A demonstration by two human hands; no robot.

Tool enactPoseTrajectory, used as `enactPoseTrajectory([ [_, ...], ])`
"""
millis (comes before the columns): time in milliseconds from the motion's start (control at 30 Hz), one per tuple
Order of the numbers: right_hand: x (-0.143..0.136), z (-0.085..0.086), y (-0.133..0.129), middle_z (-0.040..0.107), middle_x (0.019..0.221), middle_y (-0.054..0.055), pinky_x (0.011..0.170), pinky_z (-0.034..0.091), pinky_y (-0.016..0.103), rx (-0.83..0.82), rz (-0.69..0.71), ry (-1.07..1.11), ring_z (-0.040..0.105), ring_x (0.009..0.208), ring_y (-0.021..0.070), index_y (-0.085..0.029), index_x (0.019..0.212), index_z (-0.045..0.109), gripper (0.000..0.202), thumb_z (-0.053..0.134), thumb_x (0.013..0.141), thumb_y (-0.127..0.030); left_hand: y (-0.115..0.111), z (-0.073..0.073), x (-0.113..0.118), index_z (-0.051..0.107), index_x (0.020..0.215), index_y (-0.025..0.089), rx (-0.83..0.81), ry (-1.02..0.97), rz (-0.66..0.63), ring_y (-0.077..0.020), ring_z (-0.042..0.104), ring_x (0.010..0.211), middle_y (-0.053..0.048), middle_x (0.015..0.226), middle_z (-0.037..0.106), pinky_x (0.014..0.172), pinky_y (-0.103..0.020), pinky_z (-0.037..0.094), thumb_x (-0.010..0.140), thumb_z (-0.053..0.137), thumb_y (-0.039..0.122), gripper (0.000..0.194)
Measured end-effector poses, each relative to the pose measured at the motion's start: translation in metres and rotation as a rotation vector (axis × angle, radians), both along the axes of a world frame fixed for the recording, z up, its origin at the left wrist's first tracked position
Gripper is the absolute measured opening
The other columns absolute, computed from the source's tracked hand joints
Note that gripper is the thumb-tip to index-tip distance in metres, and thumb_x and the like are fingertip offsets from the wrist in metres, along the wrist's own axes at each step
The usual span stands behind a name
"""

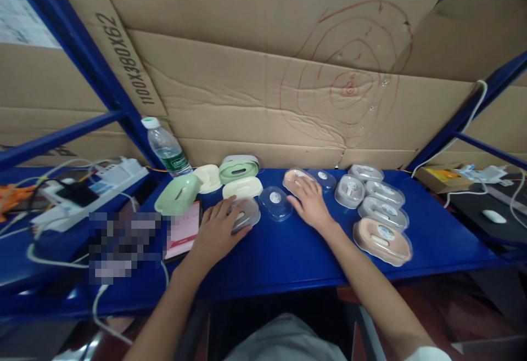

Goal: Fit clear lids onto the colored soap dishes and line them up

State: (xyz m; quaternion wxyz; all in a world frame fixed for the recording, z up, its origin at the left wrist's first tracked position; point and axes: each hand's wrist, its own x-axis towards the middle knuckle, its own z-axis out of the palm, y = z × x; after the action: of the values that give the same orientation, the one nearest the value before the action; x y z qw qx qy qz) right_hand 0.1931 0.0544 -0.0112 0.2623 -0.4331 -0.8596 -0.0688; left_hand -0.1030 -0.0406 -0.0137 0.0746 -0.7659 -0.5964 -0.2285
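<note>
One grey box [250, 214] sits on the table [288, 268], its right end out from under the left hand [217, 226], its long axis roughly side to side. That hand is spread over its left end, fingers at the far edge, thumb at the near; whether it squeezes cannot be told. Just right of the box lies a clear lid [276, 210], between the two hands and nearest the right thumb. The right hand [312, 202] rests spread on a peach box [291, 181], thumb apart from it; a second lid [329, 181] lies just behind.

Well to the right stands a larger peach box [385, 248]. White stickers mark the lids, their print too small to read. Left of the hands are a green box [175, 196], a phone [181, 235] with blurred text, and a bottle [160, 139] whose green label is illegible. Cardboard [214, 75] behind reads "1100X380X62", beside red hand-drawn rings [349, 90].
</note>
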Motion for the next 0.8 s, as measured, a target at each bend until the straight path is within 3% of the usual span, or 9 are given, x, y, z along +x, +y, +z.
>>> enactPoseTrajectory([
  [100,-0.025,-0.006,-0.018,0.053,0.159,0.013,0.125,0.03,0.055,-0.052,0.236,-0.14,0.042,0.151,0.0331,-0.022,0.152,0.055,0.058,0.051,0.106,-0.057,-0.01,-0.004,0.004,0.058,0.146,0.025,0.01,0.018,-0.017,-0.0419,0.056,0.137,-0.018,0.152,0.058,0.108,-0.058,0.047,0.096,0.064,0.047,0.055],
  [167,-0.034,-0.011,-0.023,0.054,0.158,0.013,0.124,0.033,0.056,-0.089,0.296,-0.176,0.043,0.15,0.0335,-0.022,0.152,0.055,0.058,0.054,0.105,-0.056,-0.018,-0.002,0.007,0.058,0.146,0.025,0.005,0.037,-0.038,-0.0422,0.056,0.136,-0.017,0.153,0.057,0.108,-0.058,0.046,0.096,0.064,0.047,0.055],
  [333,-0.025,-0.013,-0.016,0.056,0.157,0.011,0.123,0.036,0.054,-0.175,0.254,-0.15,0.047,0.149,0.031,-0.021,0.146,0.06,0.041,0.053,0.106,-0.022,-0.044,0.003,0.027,0.055,0.147,0.028,-0.02,0.027,-0.2,-0.0378,0.054,0.139,-0.014,0.157,0.054,0.111,-0.055,0.044,0.094,0.066,0.038,0.056],
  [500,-0.013,-0.006,-0.01,0.059,0.154,0.01,0.123,0.036,0.052,-0.183,0.254,-0.126,0.049,0.147,0.0289,-0.021,0.143,0.063,0.042,0.057,0.101,-0.018,-0.054,0.007,0.054,0.061,0.128,0.023,-0.037,-0.108,-0.285,-0.0346,0.053,0.137,-0.016,0.146,0.056,0.113,-0.054,0.043,0.085,0.068,0.022,0.044],
  [600,-0.009,-0.004,-0.008,0.051,0.161,0.012,0.126,0.028,0.058,-0.101,0.182,-0.13,0.04,0.153,0.0326,-0.023,0.145,0.061,0.04,0.055,0.106,-0.031,-0.051,0.008,0.063,0.064,0.123,0.024,-0.044,-0.125,-0.317,-0.0342,0.055,0.133,-0.014,0.138,0.059,0.113,-0.056,0.043,0.086,0.069,0.022,0.037],
  [667,-0.004,-0.004,-0.003,0.043,0.167,0.013,0.126,0.024,0.062,-0.063,0.059,-0.089,0.032,0.157,0.0352,-0.025,0.149,0.057,0.046,0.052,0.107,-0.042,-0.048,0.006,0.064,0.066,0.125,0.026,-0.057,-0.141,-0.331,-0.0339,0.054,0.134,-0.013,0.141,0.058,0.113,-0.057,0.043,0.089,0.069,0.025,0.037],
  [800,0.013,-0.011,0.012,0.04,0.168,0.017,0.122,0.029,0.063,-0.079,-0.209,-0.009,0.032,0.156,0.0393,-0.023,0.155,0.051,0.051,0.049,0.108,-0.043,-0.047,-0.008,0.06,0.065,0.134,0.031,-0.043,-0.213,-0.337,-0.0332,0.049,0.142,-0.011,0.152,0.05,0.116,-0.054,0.043,0.095,0.067,0.029,0.039],
])
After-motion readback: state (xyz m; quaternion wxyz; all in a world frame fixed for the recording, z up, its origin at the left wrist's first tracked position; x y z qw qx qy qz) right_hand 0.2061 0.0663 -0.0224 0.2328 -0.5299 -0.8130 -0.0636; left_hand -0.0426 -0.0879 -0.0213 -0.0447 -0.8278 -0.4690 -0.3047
